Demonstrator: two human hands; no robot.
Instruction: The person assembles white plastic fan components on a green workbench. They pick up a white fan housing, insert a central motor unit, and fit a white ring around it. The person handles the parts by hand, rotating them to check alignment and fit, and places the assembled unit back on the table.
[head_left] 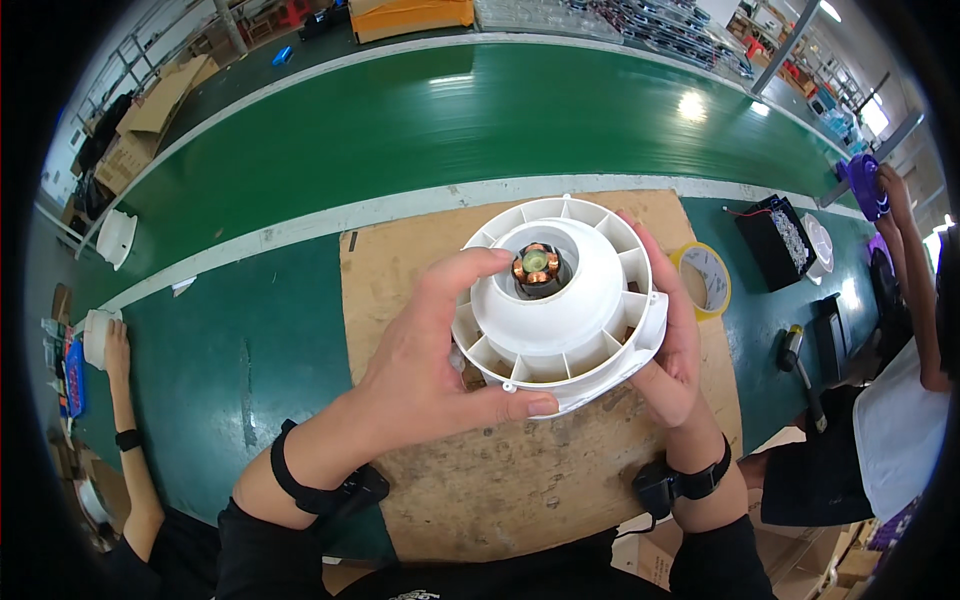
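A round white plastic fan housing [600,330] is held up between both my hands, above a worn sheet of cardboard [470,500]. Thin ribs join its outer ring to a domed hub. In the hub's opening sits a small motor stator [537,265] with copper windings. My left hand [420,350] grips the left side, its index finger near the stator and its thumb at the lower rim. Around the right side wraps my right hand [672,340], its fingers partly hidden behind the housing.
Beyond the cardboard runs a green conveyor belt [500,120]. To the right are a roll of yellow tape [703,281], a black box of small parts [776,243] and a hammer [792,350]. Co-workers' hands hold a white part [97,338] at left and a purple part [865,187] at right.
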